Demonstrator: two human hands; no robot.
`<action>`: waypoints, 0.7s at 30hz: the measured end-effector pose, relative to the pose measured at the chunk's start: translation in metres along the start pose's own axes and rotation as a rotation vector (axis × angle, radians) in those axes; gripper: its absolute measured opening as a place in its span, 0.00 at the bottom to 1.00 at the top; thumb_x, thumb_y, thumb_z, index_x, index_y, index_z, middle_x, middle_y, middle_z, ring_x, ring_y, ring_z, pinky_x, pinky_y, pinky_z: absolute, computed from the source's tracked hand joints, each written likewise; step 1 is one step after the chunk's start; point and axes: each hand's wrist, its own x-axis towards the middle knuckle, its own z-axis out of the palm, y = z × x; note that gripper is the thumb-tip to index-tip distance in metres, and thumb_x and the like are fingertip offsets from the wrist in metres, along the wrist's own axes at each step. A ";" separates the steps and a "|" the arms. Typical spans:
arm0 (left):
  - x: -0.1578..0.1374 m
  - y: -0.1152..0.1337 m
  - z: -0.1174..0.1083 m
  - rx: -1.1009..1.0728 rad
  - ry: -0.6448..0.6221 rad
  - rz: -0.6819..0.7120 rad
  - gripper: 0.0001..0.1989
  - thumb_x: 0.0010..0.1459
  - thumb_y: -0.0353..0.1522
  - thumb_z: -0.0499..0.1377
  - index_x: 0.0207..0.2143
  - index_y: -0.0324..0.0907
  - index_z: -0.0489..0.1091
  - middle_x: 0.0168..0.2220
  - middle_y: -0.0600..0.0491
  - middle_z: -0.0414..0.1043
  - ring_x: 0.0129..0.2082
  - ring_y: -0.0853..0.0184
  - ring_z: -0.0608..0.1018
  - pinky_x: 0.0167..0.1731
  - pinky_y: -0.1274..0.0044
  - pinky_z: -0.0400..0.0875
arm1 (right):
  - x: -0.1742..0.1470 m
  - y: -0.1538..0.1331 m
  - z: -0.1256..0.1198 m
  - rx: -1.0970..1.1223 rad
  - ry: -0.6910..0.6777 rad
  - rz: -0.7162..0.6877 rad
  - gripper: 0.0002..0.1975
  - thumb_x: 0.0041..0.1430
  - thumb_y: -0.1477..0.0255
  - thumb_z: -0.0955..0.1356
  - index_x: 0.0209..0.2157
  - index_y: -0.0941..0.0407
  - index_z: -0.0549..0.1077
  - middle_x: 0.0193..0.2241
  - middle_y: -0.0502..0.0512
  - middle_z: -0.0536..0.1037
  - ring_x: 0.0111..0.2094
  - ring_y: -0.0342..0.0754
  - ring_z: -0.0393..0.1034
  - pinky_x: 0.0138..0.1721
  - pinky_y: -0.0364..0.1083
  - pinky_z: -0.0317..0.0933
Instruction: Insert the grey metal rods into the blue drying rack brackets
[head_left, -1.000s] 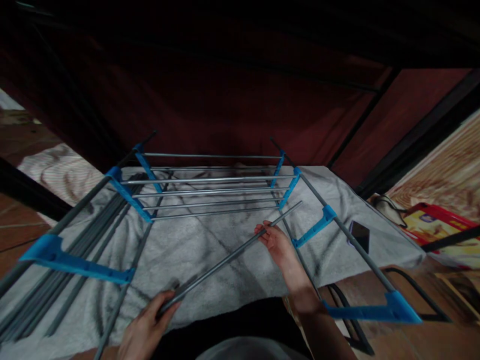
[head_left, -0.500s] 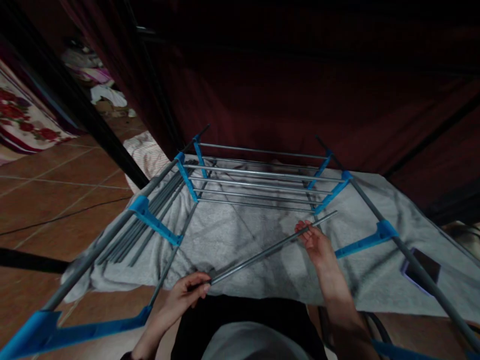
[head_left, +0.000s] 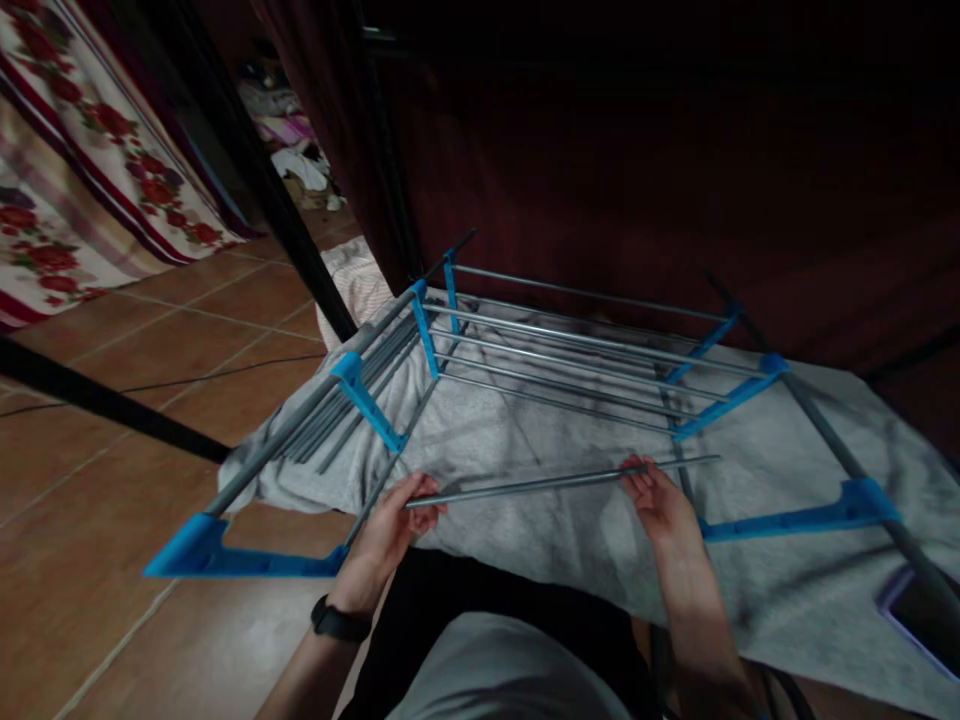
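Observation:
A thin grey metal rod (head_left: 536, 485) lies nearly level across my lap's far side, held at both hands. My left hand (head_left: 409, 508) is closed round its left end. Toward the other end, my right hand (head_left: 651, 490) pinches the rod, whose tip sticks out past the fingers. Around them stands a rack frame of grey tubes with blue plastic brackets. The left bracket (head_left: 369, 402) and the right bracket (head_left: 802, 512) have no rod between them. Farther back, several rods (head_left: 570, 375) span the blue brackets at the frame's far part.
Several loose rods (head_left: 360, 380) lie on the grey blanket (head_left: 510, 440) at the left. A phone (head_left: 922, 615) rests on the blanket at the right. Dark posts (head_left: 105, 400) and a cable (head_left: 217, 372) are on the left over the tiled floor. A dark red curtain (head_left: 600, 180) hangs behind.
The view has swung left. My left hand has raised its end of the rod, so the rod is now closer to level between the side brackets. Both hands keep hold.

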 end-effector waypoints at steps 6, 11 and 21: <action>0.007 0.000 0.015 -0.095 0.047 0.014 0.30 0.58 0.57 0.59 0.34 0.37 0.73 0.26 0.47 0.78 0.20 0.69 0.77 0.17 0.82 0.62 | 0.009 0.002 -0.018 0.015 0.005 0.005 0.06 0.51 0.78 0.74 0.31 0.56 0.75 0.33 0.52 0.82 0.36 0.44 0.79 0.39 0.44 0.76; 0.012 -0.002 0.016 -0.229 0.044 0.026 0.23 0.62 0.50 0.59 0.33 0.36 0.74 0.32 0.47 0.80 0.21 0.73 0.76 0.22 0.82 0.68 | 0.011 0.008 -0.023 0.032 0.059 0.016 0.05 0.55 0.80 0.71 0.32 0.57 0.74 0.34 0.52 0.81 0.36 0.44 0.79 0.39 0.44 0.77; 0.003 0.000 0.018 -0.647 -0.213 -0.008 0.28 0.63 0.53 0.55 0.33 0.36 0.74 0.32 0.46 0.74 0.22 0.73 0.70 0.23 0.80 0.66 | 0.009 0.004 -0.014 0.088 0.105 0.050 0.08 0.63 0.82 0.65 0.35 0.58 0.75 0.32 0.51 0.79 0.34 0.41 0.78 0.40 0.42 0.77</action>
